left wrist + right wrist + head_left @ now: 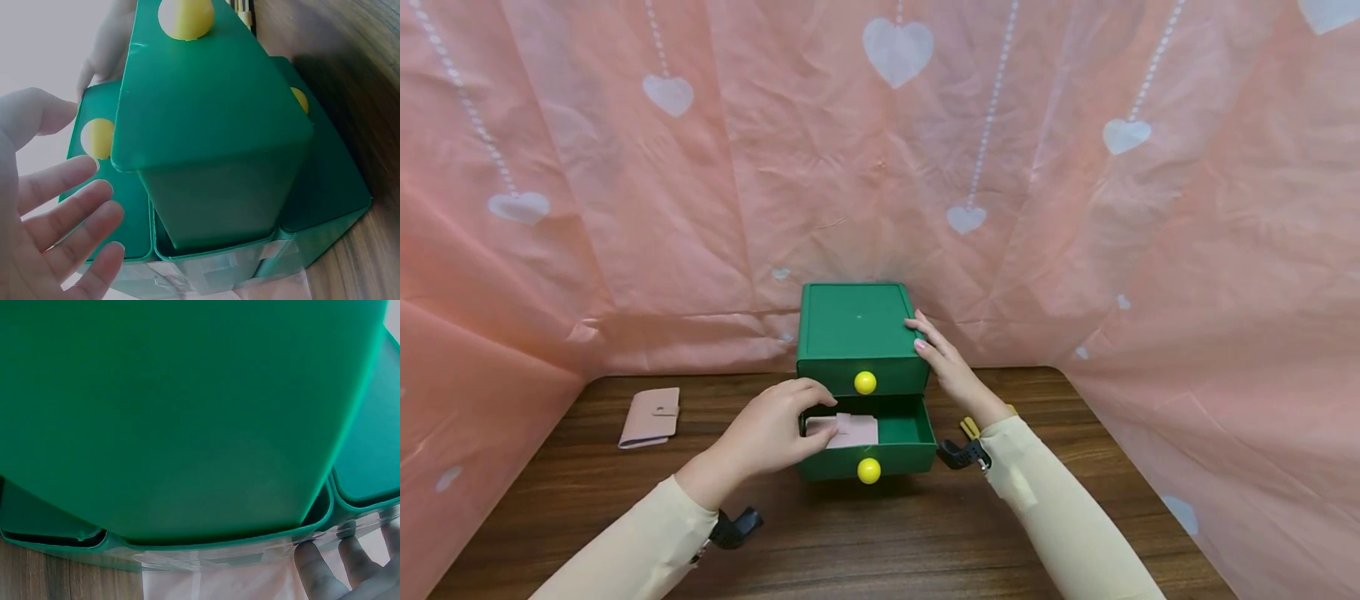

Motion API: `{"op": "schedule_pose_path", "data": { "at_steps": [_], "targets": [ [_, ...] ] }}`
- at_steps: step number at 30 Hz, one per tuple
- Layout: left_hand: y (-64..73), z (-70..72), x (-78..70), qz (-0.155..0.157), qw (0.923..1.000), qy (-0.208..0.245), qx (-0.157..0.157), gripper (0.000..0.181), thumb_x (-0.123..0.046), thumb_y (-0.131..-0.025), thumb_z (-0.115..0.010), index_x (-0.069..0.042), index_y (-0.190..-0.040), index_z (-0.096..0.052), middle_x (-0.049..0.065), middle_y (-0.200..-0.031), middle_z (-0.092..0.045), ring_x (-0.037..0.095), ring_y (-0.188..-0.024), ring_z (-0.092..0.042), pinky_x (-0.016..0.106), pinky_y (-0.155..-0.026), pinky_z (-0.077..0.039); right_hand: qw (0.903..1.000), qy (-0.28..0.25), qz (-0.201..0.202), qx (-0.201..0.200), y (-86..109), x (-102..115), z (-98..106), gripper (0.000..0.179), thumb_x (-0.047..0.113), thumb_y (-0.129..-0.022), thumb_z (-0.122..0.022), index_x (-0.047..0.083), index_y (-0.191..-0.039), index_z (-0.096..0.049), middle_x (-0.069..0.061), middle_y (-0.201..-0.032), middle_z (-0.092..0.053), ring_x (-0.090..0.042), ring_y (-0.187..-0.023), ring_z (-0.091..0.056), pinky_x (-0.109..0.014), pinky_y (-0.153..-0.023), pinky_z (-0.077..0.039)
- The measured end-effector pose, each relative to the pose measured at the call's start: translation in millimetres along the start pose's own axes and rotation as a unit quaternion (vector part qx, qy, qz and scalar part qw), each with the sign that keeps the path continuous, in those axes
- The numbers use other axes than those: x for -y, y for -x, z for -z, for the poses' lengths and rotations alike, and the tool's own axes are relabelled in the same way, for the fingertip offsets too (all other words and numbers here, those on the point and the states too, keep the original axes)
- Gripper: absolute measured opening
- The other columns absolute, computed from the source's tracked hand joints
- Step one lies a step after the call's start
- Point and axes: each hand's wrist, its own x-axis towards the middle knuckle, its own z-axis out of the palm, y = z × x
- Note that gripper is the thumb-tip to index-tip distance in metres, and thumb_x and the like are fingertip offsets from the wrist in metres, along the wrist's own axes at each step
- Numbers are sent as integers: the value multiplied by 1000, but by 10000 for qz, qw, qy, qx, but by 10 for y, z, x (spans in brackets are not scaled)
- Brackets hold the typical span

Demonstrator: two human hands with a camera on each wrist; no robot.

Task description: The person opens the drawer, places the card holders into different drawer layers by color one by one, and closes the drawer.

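Left fingers (pixel 74 207) hang apart, empty; right fingers (pixel 935 335), slightly spread, touch smooth, boxy green cabinet (pixel 856 321), apparently plastic.

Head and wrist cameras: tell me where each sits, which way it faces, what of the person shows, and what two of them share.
Head: worn on the head, facing forward and down at the green drawer box on the table; left hand, right hand and sleeves show.
Left wrist: faces the open drawer from its left; the left hand shows close, the right dimly behind.
Right wrist: faces that drawer's right side closely; right fingers show at lower right.
Shared: both wrist views show the open drawer, from opposite sides.
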Motion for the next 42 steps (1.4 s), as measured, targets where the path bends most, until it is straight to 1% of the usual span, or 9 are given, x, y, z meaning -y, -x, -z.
{"op": "schedule_pose_path", "data": {
  "at_steps": [8, 13, 17, 21, 27, 36, 42],
  "targets": [
    [73, -9, 42, -94, 9996, 0, -276, 30, -32, -83, -80, -15, -107, -72, -5, -109, -67, 15, -101, -64, 39, -91, -52, 10000, -39, 24, -25, -7, -23, -2, 47, 18, -109, -36, 3, -153, -36, -13, -168, -5, -25, -154, -3, -55, -120, -11],
    [127, -24, 74, -139, 9987, -12, -490, 32, -29, -82, -81, -15, -109, -72, -4, -110, -67, 16, -100, -64, 40, -87, -53, 10000, -2, 14, -18, -13, -25, 0, 47, 18, -109, -36, 2, -153, -36, -13, -168, -5, -25, -154, -2, -55, -120, -10],
    [160, -44, 90, -161, 9983, 29, -551, 32, -27, -82, -81, -16, -111, -71, -4, -112, -67, 17, -102, -64, 42, -88, -53, 10000, -48, 4, -41, -18, -23, 2, 47, 18, -109, -36, 2, -153, -36, -12, -168, -5, -25, -154, -3, -54, -121, -10],
    [215, -50, 97, -75, 9982, 62, -591, 34, -27, -82, -81, -17, -113, -71, -3, -114, -67, 20, -107, -63, 48, -92, -50, 10000, -44, -14, -15, -22, -24, -2, 47, 20, -109, -37, 4, -153, -36, -11, -168, -6, -24, -154, -3, -54, -121, -10],
    [317, -36, 106, 74, 9972, 97, -736, 38, -26, -83, -80, -17, -118, -69, -3, -118, -65, 20, -111, -62, 49, -94, -49, 10000, -5, 11, -14, -25, -37, 3, 47, 19, -109, -36, 3, -153, -36, -12, -168, -6, -26, -154, -3, -56, -120, -10],
    [475, 14, 195, 271, 9935, 127, -1102, 46, -27, -83, -80, -15, -125, -66, -3, -121, -64, 22, -112, -61, 50, -93, -48, 10000, -20, -22, -10, -17, -30, 0, 46, 18, -109, -36, 3, -153, -35, -11, -168, -5, -25, -154, -1, -55, -120, -8],
    [595, 55, 294, 387, 9883, 119, -1469, 48, -21, -81, -81, -16, -125, -65, -2, -123, -62, 21, -113, -60, 50, -91, -46, 9999, -93, -66, 5, -17, -27, 3, 47, 18, -109, -36, 2, -154, -35, -12, -168, -4, -25, -154, -1, -55, -120, -11]
  ]
}}
